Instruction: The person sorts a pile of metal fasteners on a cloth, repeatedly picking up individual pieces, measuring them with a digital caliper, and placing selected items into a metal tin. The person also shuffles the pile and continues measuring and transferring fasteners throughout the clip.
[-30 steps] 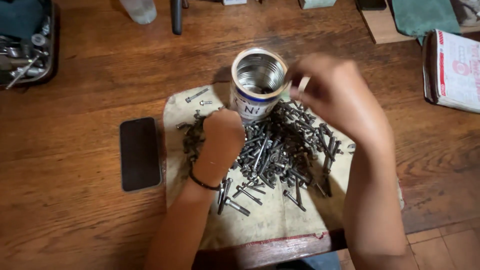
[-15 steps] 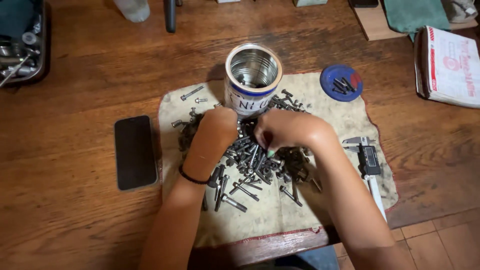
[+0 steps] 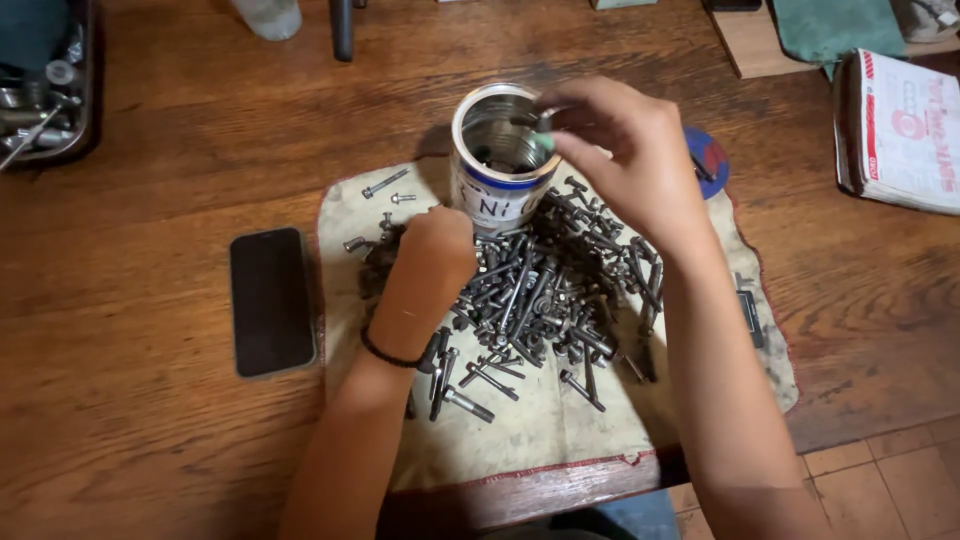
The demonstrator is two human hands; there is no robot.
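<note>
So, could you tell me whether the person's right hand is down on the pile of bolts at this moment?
No, the right hand is raised over the open metal can, while the left hand rests on the pile of bolts.

Bolts [image 3: 540, 290] on cloth [image 3: 560, 430] — can [image 3: 500, 160] behind, phone [image 3: 271, 300] left.

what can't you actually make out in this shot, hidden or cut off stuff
Head view only:
- Whatever the right hand pinches over the tin can: too small and blurred to tell.
- The left hand fingertips: buried in the bolt pile.
- The blue lid: mostly behind the right hand.
- The metal tray: cut by the left edge.
</note>
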